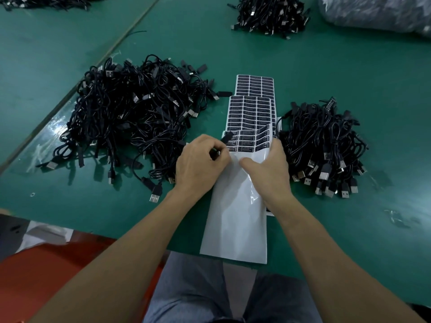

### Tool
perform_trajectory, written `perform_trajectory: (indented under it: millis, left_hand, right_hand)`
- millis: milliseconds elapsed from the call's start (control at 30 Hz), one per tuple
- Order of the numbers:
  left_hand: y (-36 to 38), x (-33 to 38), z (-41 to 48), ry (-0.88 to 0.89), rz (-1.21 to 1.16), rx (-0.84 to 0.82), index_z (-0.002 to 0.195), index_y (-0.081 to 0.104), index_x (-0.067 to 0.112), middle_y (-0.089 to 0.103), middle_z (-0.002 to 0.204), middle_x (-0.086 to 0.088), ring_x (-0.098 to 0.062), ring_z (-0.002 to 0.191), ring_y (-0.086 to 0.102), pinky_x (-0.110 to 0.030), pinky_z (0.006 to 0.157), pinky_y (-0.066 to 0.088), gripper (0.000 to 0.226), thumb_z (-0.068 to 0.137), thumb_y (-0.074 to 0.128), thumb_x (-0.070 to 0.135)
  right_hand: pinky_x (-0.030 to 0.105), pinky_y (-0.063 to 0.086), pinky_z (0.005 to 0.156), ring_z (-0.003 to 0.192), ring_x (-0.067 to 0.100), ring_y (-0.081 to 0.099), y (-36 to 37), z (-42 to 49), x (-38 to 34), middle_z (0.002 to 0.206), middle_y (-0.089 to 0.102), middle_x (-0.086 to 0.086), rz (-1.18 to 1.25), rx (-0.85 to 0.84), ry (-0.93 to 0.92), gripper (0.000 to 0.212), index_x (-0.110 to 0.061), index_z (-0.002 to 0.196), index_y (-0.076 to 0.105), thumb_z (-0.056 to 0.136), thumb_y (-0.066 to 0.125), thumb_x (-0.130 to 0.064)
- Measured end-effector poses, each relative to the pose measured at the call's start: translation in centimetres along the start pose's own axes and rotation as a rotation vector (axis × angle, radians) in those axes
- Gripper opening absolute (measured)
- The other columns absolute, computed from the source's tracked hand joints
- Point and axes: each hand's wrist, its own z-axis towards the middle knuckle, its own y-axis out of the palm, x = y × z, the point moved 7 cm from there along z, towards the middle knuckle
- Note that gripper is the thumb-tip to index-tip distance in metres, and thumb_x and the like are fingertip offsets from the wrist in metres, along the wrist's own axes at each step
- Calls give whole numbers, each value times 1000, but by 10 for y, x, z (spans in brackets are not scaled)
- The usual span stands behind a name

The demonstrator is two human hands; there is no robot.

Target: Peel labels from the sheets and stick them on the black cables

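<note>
well, mid-labelling
black cable is pinched in the curled left hand; label sheet is gripped by the right hand, thumb on top.

Dim overhead light, wide-angle edge distortion

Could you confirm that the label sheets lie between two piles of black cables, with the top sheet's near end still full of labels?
No: in the head view the top sheet is bare backing at its near end; the sheets do lie between two cable piles.
</note>
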Motion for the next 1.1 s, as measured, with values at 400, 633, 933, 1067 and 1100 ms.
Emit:
perform_trajectory:
  millis: [400, 633, 933, 1067, 1100]
  left_hand:
    - [-7, -2, 1, 0, -23, 78, 84, 78, 18, 69, 90, 9, -8, 79, 62, -37, 72, 54, 14, 87, 68, 28]
    - [-7, 5, -1, 31, -2, 27, 90, 78, 15, 72, 93, 2, -18, 82, 66, -44, 74, 55, 16, 88, 72, 29]
    - [-9, 6, -1, 22, -9, 22, 87, 77, 18, 71, 89, 6, -14, 80, 65, -41, 71, 55, 21, 86, 65, 35]
    - [-10, 7, -1, 26, 1, 22, 86, 77, 18, 70, 88, 6, -12, 79, 64, -41, 70, 55, 18, 87, 67, 32]
    - [-10, 8, -1, 26, 2, 19, 86, 77, 18, 70, 87, 6, -13, 79, 64, -41, 70, 55, 19, 87, 66, 33]
  right_hand:
    - [40, 24, 110, 139, 32, 22, 7, -18, -36, 156, 23, 12, -823, 114, -340, 71, -19, 150, 32, 89, 67, -28]
    - [32, 37, 79, 96, 28, 52, 25, -23, -49, 103, 58, 8, -582, 52, -496, 18, -12, 96, 55, 83, 68, -13]
    - [29, 32, 71, 96, 29, 57, 24, -15, -42, 99, 66, 8, -529, 95, -459, 9, -10, 92, 65, 91, 68, -18]
    - [31, 37, 75, 100, 28, 56, 25, -15, -43, 101, 66, 8, -562, 101, -475, 12, -9, 96, 66, 95, 64, -21]
    - [30, 37, 77, 101, 27, 56, 25, -14, -42, 101, 66, 8, -573, 100, -481, 13, -9, 98, 67, 96, 63, -22]
